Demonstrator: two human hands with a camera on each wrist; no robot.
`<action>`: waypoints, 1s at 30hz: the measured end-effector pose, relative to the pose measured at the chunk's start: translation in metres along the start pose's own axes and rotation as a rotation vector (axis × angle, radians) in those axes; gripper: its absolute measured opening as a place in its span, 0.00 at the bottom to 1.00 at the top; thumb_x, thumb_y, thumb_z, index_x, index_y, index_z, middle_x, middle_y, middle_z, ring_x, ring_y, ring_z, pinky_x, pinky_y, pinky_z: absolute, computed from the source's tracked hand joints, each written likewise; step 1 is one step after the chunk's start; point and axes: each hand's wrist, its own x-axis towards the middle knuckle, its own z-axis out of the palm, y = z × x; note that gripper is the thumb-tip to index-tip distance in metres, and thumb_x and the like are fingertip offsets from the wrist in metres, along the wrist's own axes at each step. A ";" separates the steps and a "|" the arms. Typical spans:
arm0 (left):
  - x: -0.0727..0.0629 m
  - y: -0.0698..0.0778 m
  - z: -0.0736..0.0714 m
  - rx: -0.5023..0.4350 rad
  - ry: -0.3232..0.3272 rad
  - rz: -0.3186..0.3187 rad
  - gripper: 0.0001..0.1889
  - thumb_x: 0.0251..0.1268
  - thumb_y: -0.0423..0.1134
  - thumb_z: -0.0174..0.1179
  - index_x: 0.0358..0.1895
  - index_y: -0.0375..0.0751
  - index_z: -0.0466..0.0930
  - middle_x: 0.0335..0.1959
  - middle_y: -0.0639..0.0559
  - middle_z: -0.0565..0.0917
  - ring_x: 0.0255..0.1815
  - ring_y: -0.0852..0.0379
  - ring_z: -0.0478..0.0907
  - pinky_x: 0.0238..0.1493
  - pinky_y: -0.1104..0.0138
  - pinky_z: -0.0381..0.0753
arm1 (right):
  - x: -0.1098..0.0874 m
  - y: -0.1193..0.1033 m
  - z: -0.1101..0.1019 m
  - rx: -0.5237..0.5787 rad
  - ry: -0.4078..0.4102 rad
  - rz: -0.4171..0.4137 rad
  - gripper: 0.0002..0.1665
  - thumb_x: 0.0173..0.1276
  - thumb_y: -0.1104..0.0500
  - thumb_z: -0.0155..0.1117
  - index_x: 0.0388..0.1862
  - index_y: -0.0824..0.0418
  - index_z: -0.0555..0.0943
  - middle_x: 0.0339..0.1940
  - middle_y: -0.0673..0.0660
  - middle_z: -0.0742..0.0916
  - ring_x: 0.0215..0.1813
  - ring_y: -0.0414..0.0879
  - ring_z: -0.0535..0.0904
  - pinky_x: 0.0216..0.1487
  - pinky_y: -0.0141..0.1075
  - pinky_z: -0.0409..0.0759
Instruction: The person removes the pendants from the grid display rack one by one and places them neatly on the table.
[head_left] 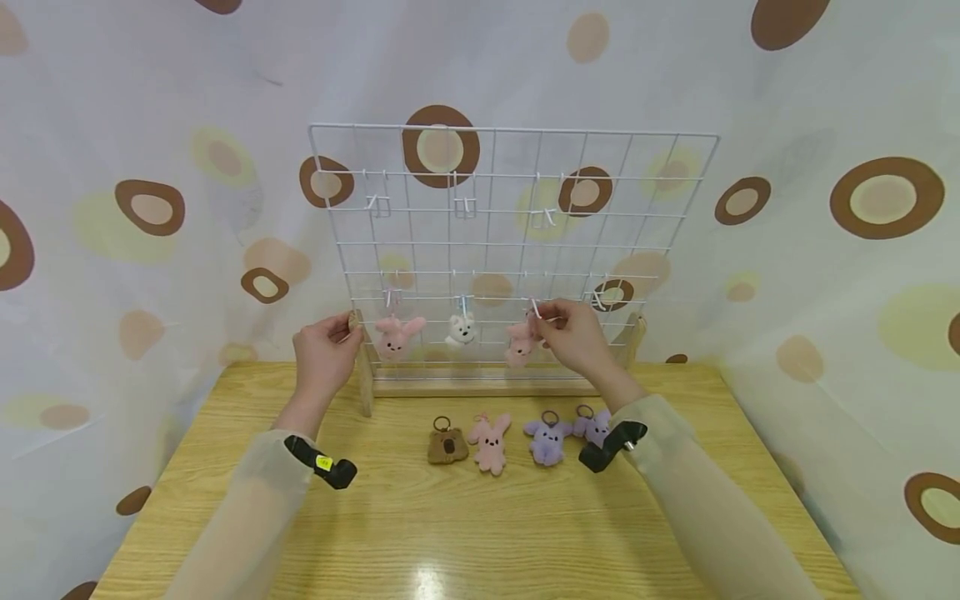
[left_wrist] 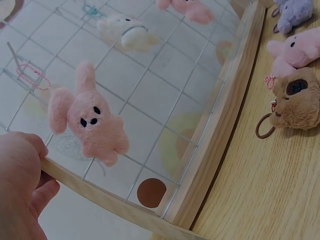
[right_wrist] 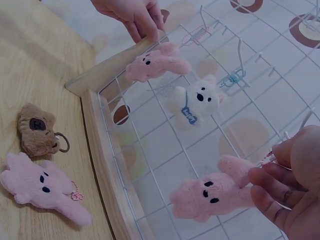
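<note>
My right hand (head_left: 577,337) pinches the pink bead chain of a pink plush bunny keychain (right_wrist: 212,192) at a hook on the white wire grid rack (head_left: 517,130). The bunny hangs below the fingertips, in front of the grid. With thumb and fingers, my left hand (head_left: 326,354) grips the top of the rack's left wooden post (left_wrist: 100,194). Another pink bunny keychain (left_wrist: 100,122) hangs from a hook beside that post. Between the two bunnies a white plush dog keychain (right_wrist: 195,102) hangs by a blue clasp.
On the wooden table (head_left: 390,517) before the rack lie a brown bear keychain (head_left: 447,446), a pink bunny keychain (head_left: 491,446) and two purple plush keychains (head_left: 548,442), one partly behind the right wrist camera. Bare hooks (head_left: 465,207) sit higher on the grid. Patterned cloth surrounds the table.
</note>
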 end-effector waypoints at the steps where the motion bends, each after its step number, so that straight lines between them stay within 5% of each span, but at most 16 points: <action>1: 0.000 0.000 0.001 0.001 0.005 0.005 0.15 0.73 0.31 0.65 0.56 0.26 0.87 0.49 0.32 0.89 0.52 0.41 0.89 0.50 0.57 0.87 | 0.001 0.000 0.000 -0.004 0.002 0.006 0.14 0.79 0.63 0.65 0.55 0.73 0.86 0.46 0.67 0.90 0.40 0.58 0.89 0.41 0.49 0.89; 12: 0.002 0.002 0.007 0.000 0.028 0.024 0.17 0.73 0.30 0.64 0.60 0.23 0.84 0.53 0.29 0.86 0.54 0.38 0.87 0.52 0.55 0.86 | 0.007 -0.001 0.001 0.040 -0.001 0.014 0.14 0.80 0.62 0.64 0.54 0.72 0.86 0.46 0.68 0.89 0.40 0.60 0.89 0.38 0.42 0.89; 22: 0.002 0.003 0.008 0.055 -0.044 0.014 0.19 0.76 0.30 0.61 0.64 0.22 0.79 0.55 0.27 0.85 0.54 0.38 0.87 0.51 0.53 0.86 | 0.005 -0.002 -0.006 0.043 0.008 -0.006 0.11 0.80 0.65 0.63 0.52 0.73 0.86 0.44 0.67 0.90 0.37 0.58 0.89 0.36 0.37 0.87; 30: 0.004 0.007 0.006 0.117 -0.062 0.011 0.19 0.76 0.30 0.59 0.64 0.21 0.80 0.53 0.27 0.86 0.53 0.38 0.88 0.50 0.51 0.87 | 0.001 -0.006 -0.018 0.058 -0.048 -0.011 0.12 0.82 0.64 0.61 0.53 0.74 0.85 0.44 0.67 0.90 0.37 0.60 0.87 0.39 0.43 0.89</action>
